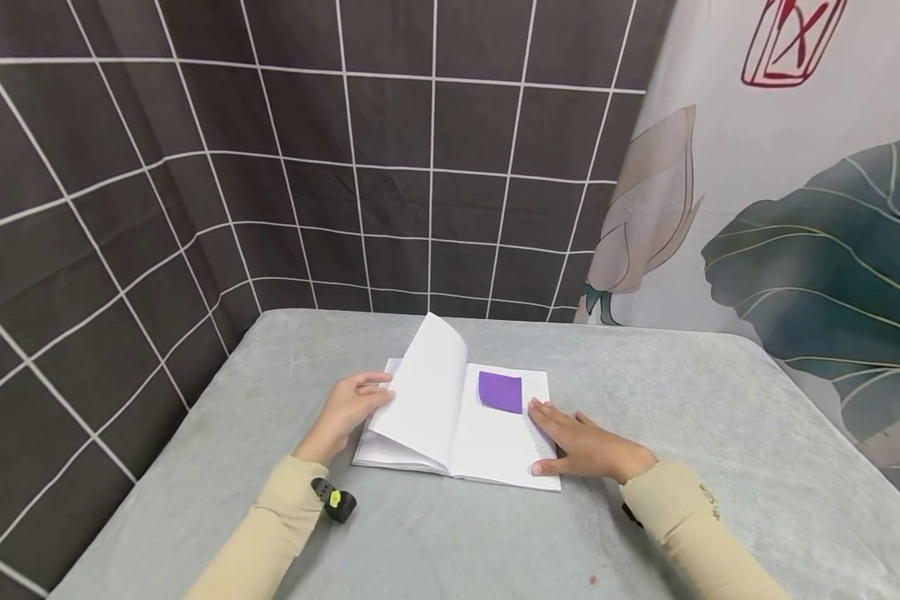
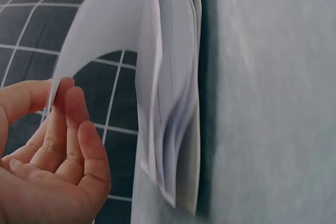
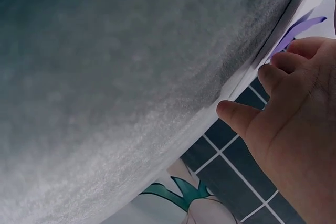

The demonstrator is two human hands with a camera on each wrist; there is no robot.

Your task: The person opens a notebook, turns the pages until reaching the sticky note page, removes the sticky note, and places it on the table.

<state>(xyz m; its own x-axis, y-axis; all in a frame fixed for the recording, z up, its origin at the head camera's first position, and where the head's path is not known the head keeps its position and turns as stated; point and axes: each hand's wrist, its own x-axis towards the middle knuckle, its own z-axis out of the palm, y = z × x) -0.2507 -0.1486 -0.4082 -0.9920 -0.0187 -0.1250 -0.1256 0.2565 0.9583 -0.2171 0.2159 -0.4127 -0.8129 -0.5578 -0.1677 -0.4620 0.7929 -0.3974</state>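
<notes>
An open notebook (image 1: 495, 450) with lined pages lies on the table. A purple sticky note (image 1: 500, 392) sits on the upper part of its right page, one edge curling up in the right wrist view. My left hand (image 1: 348, 408) pinches the outer edge of a raised page (image 1: 423, 392) between thumb and fingertips, as the left wrist view shows. That page stands up and bends over the left half, where more loose page edges (image 2: 165, 129) fan apart. On the right page's outer edge my right hand (image 1: 588, 446) rests with its fingers spread, just beside the sticky note.
The grey cloth-covered table (image 1: 682, 383) extends around the notebook. Behind it and at the left hangs a dark curtain (image 1: 390, 200) with a white grid. A pale curtain with leaf prints (image 1: 832, 250) hangs at the right. A small reddish speck (image 1: 592, 579) marks the table's near side.
</notes>
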